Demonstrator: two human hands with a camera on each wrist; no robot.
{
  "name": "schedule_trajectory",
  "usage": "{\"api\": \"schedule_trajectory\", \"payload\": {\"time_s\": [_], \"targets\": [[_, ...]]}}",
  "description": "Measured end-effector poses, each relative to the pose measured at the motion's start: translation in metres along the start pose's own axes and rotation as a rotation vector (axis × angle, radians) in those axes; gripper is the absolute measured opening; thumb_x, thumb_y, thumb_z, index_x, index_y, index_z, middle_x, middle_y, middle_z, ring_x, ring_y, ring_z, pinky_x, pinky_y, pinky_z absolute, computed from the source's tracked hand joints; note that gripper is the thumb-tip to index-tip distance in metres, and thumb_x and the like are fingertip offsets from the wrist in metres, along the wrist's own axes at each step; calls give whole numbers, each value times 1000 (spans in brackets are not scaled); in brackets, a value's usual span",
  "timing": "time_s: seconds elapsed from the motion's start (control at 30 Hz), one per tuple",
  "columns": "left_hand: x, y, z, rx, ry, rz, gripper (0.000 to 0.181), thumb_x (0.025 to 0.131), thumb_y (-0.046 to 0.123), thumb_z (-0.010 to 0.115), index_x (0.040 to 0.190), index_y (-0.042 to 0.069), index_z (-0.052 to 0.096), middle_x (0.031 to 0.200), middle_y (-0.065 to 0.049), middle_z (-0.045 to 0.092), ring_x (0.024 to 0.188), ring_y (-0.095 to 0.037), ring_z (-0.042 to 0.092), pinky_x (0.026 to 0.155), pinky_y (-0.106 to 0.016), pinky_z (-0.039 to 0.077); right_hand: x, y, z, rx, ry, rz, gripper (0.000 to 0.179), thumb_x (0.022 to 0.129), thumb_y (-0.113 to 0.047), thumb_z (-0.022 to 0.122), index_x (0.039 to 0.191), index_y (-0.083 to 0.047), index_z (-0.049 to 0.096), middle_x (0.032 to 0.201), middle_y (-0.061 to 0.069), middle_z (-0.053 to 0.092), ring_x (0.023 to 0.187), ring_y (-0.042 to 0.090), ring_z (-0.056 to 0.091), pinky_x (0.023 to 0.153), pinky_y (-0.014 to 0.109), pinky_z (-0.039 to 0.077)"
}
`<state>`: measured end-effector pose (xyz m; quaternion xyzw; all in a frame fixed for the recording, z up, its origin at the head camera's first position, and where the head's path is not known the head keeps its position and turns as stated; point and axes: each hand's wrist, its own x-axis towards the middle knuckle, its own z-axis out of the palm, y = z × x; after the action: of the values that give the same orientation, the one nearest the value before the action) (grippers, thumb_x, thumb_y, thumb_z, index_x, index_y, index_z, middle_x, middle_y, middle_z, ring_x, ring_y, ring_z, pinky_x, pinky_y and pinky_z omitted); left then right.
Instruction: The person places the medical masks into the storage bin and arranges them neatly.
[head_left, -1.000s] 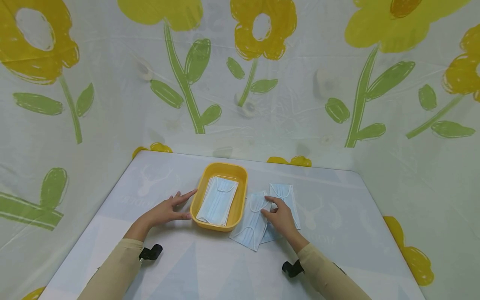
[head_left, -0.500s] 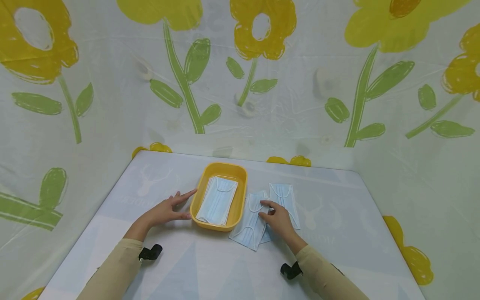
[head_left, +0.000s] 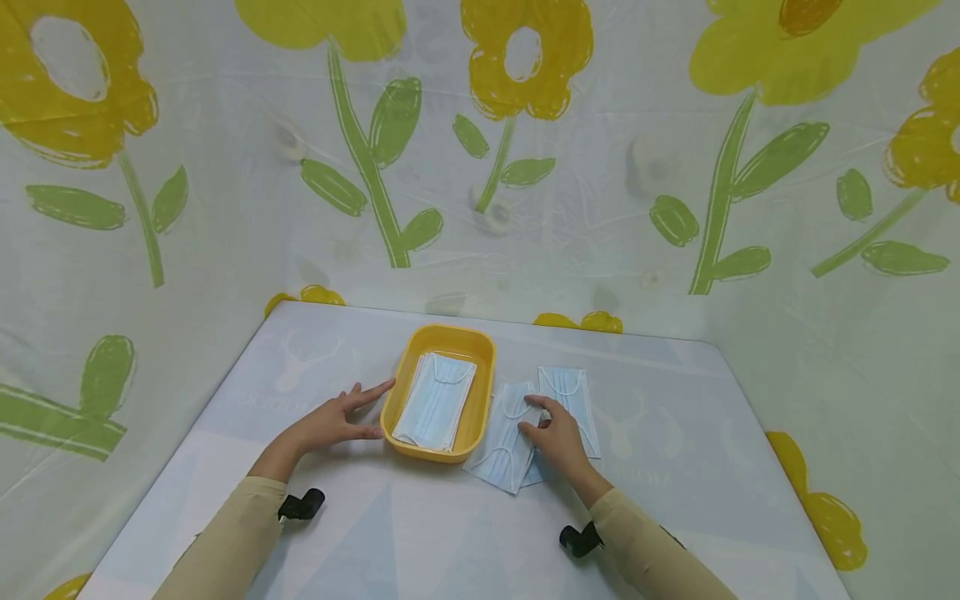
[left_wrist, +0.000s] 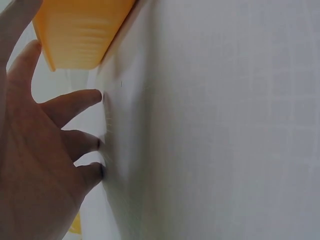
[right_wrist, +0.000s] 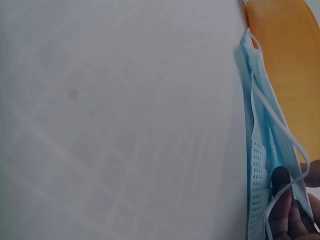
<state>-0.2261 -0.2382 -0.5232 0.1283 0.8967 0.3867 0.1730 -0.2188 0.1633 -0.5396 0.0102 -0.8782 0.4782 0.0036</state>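
In the head view my right hand [head_left: 558, 437] pinches the upper edge of a blue pleated face mask [head_left: 498, 454] with white ear loops. The right wrist view shows the thumb [right_wrist: 281, 187] against one side of the mask [right_wrist: 272, 120], fingers on its other side. A second mask [head_left: 533, 474] lies partly hidden beneath it, and another mask [head_left: 586, 421] is just behind the right hand. My left hand [head_left: 330, 427] has its fingers spread, touching the left side of a yellow tray [head_left: 447, 340]. A stack of masks [head_left: 435, 404] lies inside the tray.
The light table [head_left: 360, 533] has a pale printed pattern, and its far edge [head_left: 637, 335] meets a flowered cloth [head_left: 570, 250] hung behind. Black wrist cameras stick out from the left sleeve [head_left: 232, 533] and right sleeve [head_left: 652, 542].
My right hand has shifted slightly left. The pinched mask's near end has come up and a little right, and the mask beneath shows less on its right. My left hand and the tray stay put.
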Motion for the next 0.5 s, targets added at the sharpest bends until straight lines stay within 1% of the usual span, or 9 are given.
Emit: {"api": "schedule_trajectory", "payload": {"time_s": [0.17, 0.3, 0.5], "targets": [[0, -1, 0, 7, -6, 12, 93, 83, 54, 79, 160, 37, 31, 167, -12, 24, 152, -51, 3, 111, -80, 6, 1, 1, 0, -10, 18, -14, 47, 87, -7, 77, 132, -7, 65, 132, 12, 64, 67, 12, 53, 55, 20, 45], [-1, 0, 0, 15, -8, 9, 93, 83, 55, 79, 160, 37, 31, 167, -11, 25, 152, -51, 4, 110, -81, 7, 2, 2, 0, 16, 22, -13, 47, 88, -5, 75, 134, -7, 64, 134, 12, 63, 61, 12, 50, 51, 20, 42], [1, -2, 2, 30, 3, 2, 94, 82, 57, 79, 160, 39, 31, 167, -12, 25, 151, -54, 3, 110, -81, 7, 2, 2, -2, 37, 42, -21, 46, 88, -3, 73, 133, -7, 64, 136, 13, 62, 61, 11, 47, 49, 20, 40]]}}
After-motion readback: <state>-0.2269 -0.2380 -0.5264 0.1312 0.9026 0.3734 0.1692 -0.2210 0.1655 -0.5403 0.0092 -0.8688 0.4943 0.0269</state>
